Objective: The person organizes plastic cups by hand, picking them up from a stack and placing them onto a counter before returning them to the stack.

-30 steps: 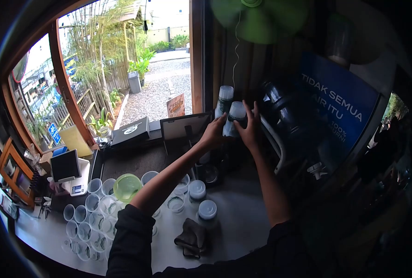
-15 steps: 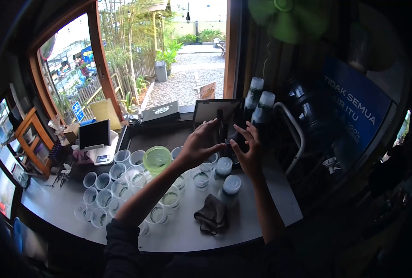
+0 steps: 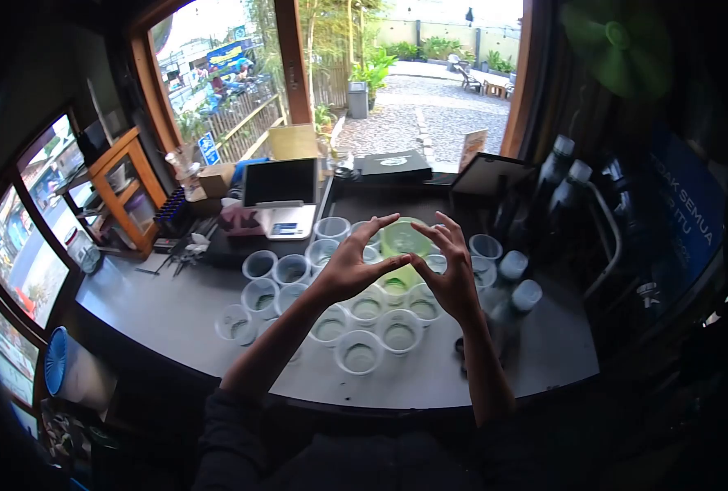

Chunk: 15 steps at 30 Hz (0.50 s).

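Note:
My left hand and my right hand are raised in front of the counter with fingers spread. Their thumb tips meet or nearly meet, and neither hand holds anything. Behind the gap between them stands a translucent green tub. Around and below the hands are several clear plastic cups in close rows, some hidden by my forearms. To the right of my right hand are two bottles with whitish caps. A dark cloth shows only partly behind my right forearm.
A tablet on a white stand sits at the back left, near a wooden cabinet. A black box lies by the window. Tall bottles and a curved metal pipe are at the right. The counter's front edge runs below.
The view has turned left, so the counter items appear farther right. My hands now line up with the green tub instead of the dark frame, and my thumbs are closer together.

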Motion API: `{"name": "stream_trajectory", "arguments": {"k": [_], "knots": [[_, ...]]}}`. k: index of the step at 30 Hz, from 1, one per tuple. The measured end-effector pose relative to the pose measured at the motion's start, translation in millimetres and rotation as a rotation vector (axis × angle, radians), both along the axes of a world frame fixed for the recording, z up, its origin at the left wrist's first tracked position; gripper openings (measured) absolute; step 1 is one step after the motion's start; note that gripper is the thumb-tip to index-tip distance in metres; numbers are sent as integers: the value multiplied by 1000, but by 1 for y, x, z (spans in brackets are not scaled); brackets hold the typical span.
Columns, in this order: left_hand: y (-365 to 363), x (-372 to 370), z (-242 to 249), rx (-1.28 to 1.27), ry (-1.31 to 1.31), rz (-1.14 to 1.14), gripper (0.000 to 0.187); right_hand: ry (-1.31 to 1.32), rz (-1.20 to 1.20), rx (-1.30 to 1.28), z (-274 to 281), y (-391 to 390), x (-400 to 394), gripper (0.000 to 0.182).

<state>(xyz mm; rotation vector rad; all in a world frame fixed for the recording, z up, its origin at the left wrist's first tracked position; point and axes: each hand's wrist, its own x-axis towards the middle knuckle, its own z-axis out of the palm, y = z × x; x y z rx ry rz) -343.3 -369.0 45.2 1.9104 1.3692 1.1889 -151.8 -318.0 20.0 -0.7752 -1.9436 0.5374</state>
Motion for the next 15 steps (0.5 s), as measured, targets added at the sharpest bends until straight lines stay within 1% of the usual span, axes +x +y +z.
{"name": "stream_trajectory", "arguments": {"k": [2, 3, 5, 6, 7, 9, 11, 12, 13, 15], "knots": [[-22, -43, -4, -52, -37, 27, 74, 0, 37, -3, -6, -13, -41, 49], [-31, -65, -6, -27, -55, 27, 70, -2, 52, -5, -9, -20, -60, 49], [-56, -109, -3, -105, -22, 111, 65, -29, 91, -33, -13, -37, -95, 50], [-63, -133, -13, -75, -16, 144, 61, -46, 106, -41, -16, -43, -113, 50], [-74, -150, -16, -62, 1, 239, 57, -61, 122, -47, -19, -48, -129, 50], [-89, -185, -29, -74, -63, 239, 56, -88, 192, -80, -26, -56, -158, 48], [-110, -211, -32, -142, 116, 270, 57, -155, 249, -53, -33, -62, -183, 47], [-118, -227, -41, -154, 219, 233, 58, -232, 254, -70, -35, -64, -195, 47], [-124, -237, -45, -211, 306, 161, 71, -317, 284, -56, -38, -65, -206, 46], [-137, -250, -60, -345, 446, 142, 91, -471, 369, -66, -39, -67, -224, 47]]}}
